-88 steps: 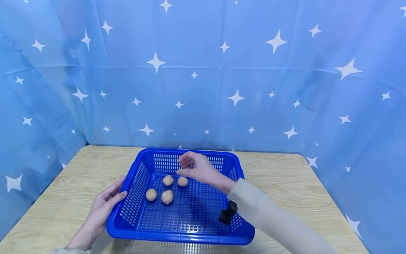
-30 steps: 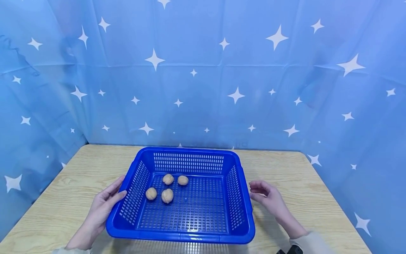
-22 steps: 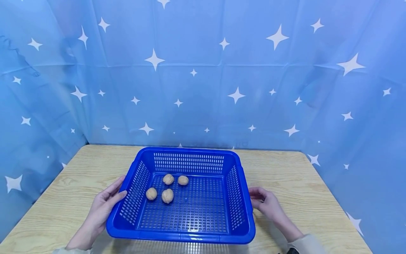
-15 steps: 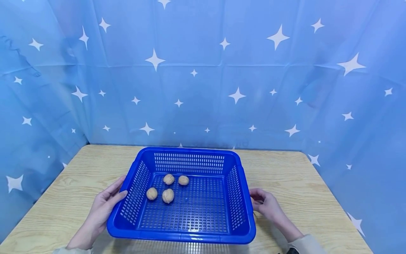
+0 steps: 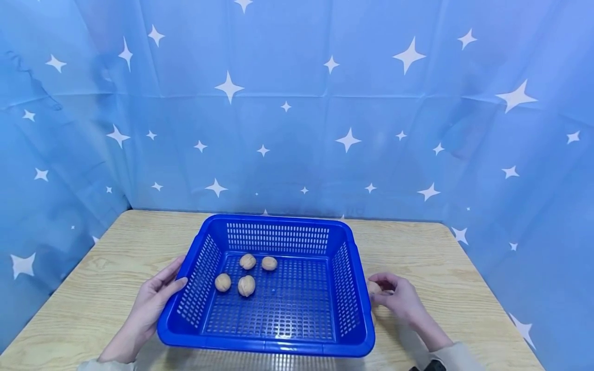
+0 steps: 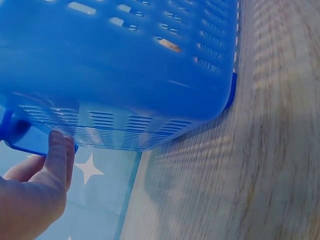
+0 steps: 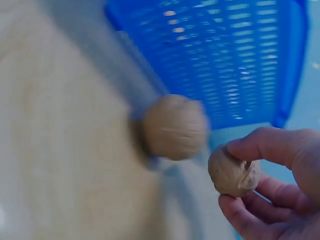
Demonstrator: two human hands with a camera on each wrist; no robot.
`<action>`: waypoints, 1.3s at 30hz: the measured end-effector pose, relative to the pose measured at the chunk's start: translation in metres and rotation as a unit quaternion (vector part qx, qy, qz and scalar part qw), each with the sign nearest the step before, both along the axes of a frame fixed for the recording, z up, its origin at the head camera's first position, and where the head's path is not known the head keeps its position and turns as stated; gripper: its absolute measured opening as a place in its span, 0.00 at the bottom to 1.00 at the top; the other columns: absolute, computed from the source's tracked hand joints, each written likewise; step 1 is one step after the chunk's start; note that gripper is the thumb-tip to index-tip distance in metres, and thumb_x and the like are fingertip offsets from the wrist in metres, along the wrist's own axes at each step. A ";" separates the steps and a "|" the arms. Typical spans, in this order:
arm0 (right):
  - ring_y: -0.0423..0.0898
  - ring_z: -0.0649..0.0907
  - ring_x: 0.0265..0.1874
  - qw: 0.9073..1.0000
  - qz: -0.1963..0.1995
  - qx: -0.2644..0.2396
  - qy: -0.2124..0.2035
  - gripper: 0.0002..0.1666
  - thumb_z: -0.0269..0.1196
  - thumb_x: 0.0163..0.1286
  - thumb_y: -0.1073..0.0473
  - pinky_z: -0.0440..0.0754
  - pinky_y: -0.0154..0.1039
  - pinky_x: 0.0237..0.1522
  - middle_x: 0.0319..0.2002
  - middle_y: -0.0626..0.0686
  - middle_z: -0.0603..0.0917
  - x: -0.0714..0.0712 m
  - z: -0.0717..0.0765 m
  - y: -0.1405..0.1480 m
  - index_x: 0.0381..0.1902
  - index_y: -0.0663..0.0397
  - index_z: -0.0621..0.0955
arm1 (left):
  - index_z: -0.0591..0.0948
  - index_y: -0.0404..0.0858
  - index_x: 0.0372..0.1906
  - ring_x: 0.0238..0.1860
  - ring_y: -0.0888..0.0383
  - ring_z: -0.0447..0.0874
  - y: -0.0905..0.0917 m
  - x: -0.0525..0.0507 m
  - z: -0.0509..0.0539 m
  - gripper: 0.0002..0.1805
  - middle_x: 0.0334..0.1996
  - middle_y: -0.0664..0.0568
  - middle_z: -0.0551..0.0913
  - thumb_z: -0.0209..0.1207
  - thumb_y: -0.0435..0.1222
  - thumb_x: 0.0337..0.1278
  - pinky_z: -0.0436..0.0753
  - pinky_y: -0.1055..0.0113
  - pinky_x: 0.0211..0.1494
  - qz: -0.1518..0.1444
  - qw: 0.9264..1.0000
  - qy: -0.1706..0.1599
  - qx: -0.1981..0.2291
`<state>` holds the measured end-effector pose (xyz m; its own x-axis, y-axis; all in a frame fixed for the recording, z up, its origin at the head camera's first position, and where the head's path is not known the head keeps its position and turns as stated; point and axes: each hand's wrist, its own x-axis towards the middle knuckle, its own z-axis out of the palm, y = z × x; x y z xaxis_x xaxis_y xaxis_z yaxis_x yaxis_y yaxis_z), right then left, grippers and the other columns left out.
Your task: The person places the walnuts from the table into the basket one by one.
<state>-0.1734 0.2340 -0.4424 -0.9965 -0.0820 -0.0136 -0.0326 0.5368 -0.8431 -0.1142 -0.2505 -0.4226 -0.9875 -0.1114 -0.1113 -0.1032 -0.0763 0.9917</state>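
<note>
A blue plastic basket [image 5: 264,346] with slotted walls sits on the table, with several walnuts [image 5: 246,286] lying toward its left side. My left hand [image 5: 150,304] holds the basket's left rim, thumb on top and fingers beneath the edge, as the left wrist view also shows. Just outside the right wall, my right hand [image 5: 401,299] pinches one walnut [image 7: 231,172] between thumb and fingers. Another walnut [image 7: 176,127] rests on the table close to the basket wall; from the head view it is mostly hidden behind the rim.
The wooden table [image 5: 445,268] extends to both sides of the basket. A blue curtain with white stars [image 5: 297,129] hangs behind it and along both sides. A dark wrist device [image 5: 433,366] shows on my right sleeve.
My right hand has gone from above the basket to the table at its right, and a walnut now shows in its fingers. My left hand has stayed on the rim.
</note>
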 end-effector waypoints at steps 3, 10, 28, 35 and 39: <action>0.42 0.80 0.37 1.000 0.005 -0.004 0.019 0.20 0.69 0.54 0.68 0.79 0.32 0.35 0.40 0.58 0.82 -0.001 0.014 0.007 0.45 0.67 0.79 | 0.57 0.34 0.70 0.46 0.73 0.77 -0.001 0.000 0.000 0.32 0.45 0.76 0.77 0.55 0.34 0.64 0.80 0.73 0.44 -0.002 1.000 0.004 0.004; 0.37 0.79 0.37 0.999 0.026 0.000 0.043 0.23 0.68 0.57 0.64 0.81 0.31 0.35 0.43 0.60 0.81 -0.005 0.047 0.016 0.50 0.68 0.77 | 0.58 0.32 0.69 0.46 0.73 0.77 -0.001 0.001 -0.002 0.31 0.46 0.76 0.77 0.54 0.33 0.65 0.80 0.73 0.43 -0.003 1.000 0.020 0.000; 0.44 0.80 0.41 0.988 0.127 -0.025 0.083 0.20 0.66 0.59 0.65 0.80 0.31 0.43 0.44 0.60 0.80 -0.014 0.108 -0.030 0.49 0.68 0.76 | 0.55 0.31 0.70 0.47 0.75 0.76 -0.001 0.000 -0.001 0.33 0.46 0.78 0.76 0.54 0.33 0.65 0.80 0.74 0.44 -0.005 1.000 0.020 -0.006; 0.49 0.81 0.42 0.980 0.182 -0.022 0.077 0.19 0.68 0.59 0.60 0.81 0.36 0.43 0.43 0.55 0.80 -0.021 0.114 -0.065 0.48 0.60 0.78 | 0.55 0.29 0.69 0.46 0.73 0.78 0.001 0.000 -0.002 0.32 0.46 0.75 0.77 0.54 0.32 0.65 0.80 0.72 0.43 -0.009 1.000 0.029 0.007; 0.48 0.80 0.42 0.974 0.212 -0.024 0.081 0.18 0.67 0.60 0.61 0.80 0.40 0.45 0.42 0.54 0.80 -0.026 0.116 -0.085 0.47 0.58 0.78 | 0.55 0.28 0.69 0.47 0.72 0.78 0.001 0.000 -0.002 0.32 0.46 0.75 0.77 0.53 0.31 0.65 0.80 0.72 0.43 -0.011 0.999 0.033 0.009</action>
<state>-0.1992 0.1487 -0.3268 -0.8613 -0.4838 0.1552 -0.3776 0.4051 -0.8326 -0.1144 -0.2496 -0.4250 -0.9949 -0.0886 -0.0481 -0.0398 -0.0935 0.9948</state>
